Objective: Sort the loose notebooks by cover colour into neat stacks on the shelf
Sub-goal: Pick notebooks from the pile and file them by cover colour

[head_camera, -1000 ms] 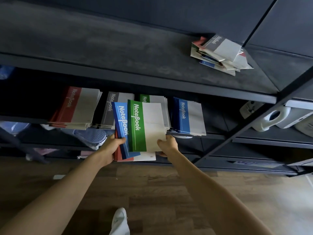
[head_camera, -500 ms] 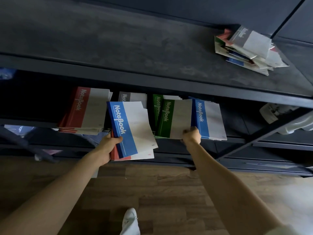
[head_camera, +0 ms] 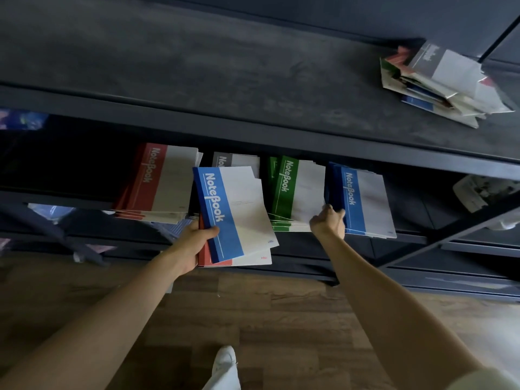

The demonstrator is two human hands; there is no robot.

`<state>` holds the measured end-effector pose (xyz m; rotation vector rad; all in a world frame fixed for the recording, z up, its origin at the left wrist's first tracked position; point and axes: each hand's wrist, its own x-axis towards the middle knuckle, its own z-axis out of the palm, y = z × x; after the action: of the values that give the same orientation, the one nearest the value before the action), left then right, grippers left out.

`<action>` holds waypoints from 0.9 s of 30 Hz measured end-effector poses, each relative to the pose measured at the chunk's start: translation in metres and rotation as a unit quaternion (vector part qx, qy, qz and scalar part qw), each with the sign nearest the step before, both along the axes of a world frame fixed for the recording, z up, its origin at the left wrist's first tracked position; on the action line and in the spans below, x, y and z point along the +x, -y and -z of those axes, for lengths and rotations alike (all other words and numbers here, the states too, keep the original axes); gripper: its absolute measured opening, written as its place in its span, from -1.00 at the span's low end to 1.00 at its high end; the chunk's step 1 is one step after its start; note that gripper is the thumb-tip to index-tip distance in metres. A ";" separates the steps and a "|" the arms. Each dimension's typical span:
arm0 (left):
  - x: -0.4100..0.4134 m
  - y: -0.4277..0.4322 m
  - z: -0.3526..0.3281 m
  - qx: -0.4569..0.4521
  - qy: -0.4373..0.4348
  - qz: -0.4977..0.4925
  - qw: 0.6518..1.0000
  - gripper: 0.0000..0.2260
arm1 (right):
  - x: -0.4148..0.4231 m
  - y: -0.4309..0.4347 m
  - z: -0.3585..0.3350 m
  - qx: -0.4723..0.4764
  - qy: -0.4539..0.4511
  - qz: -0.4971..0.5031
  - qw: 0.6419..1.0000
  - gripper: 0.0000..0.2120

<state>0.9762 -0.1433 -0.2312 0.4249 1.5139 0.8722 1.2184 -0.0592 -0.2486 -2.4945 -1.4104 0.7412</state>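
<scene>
Currently two notebooks, blue notebook (head_camera: 225, 209) over red notebook (head_camera: 213, 258), are gripped by the left hand (head_camera: 194, 243). Four stacks are ranged beyond it: red stack (head_camera: 157, 184), grey stack (head_camera: 239, 160), green stack (head_camera: 298, 190), blue stack (head_camera: 365, 201). The right hand (head_camera: 327, 223) is curled at the green stack's front corner, grip unclear. One loose pile (head_camera: 444, 83) is seen far up-right.

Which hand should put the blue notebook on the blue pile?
Probably the right hand: it sits beside the blue pile, while the left hand grips the blue notebook over a red one.
</scene>
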 end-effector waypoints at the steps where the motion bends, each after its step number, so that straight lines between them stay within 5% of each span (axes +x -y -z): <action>1: 0.002 0.000 -0.001 0.003 0.001 0.004 1.000 -0.69 | -0.008 0.005 -0.005 -0.012 -0.032 -0.028 0.999 -0.76; 4: 0.012 0.001 -0.005 0.012 0.007 0.012 1.000 -0.67 | -0.034 0.010 -0.014 -0.090 -0.083 -0.128 0.984 -0.81; 7: 0.024 -0.001 -0.009 0.030 0.003 0.005 1.000 -0.65 | -0.048 0.023 -0.018 -0.112 -0.227 -0.025 0.967 -0.87; 11: 0.040 -0.001 -0.017 0.045 -0.004 0.002 0.999 -0.62 | -0.039 0.030 -0.025 -0.040 -0.182 -0.052 0.981 -0.63; 27: 0.131 -0.031 -0.031 0.041 -0.033 0.141 0.989 -0.57 | 0.089 0.029 -0.028 -0.023 -0.146 0.029 0.989 -0.66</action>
<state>1.1073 -0.1127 -0.1997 0.7165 1.4389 0.7047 1.3077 -0.0880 -0.2201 -2.3292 -1.2253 1.0841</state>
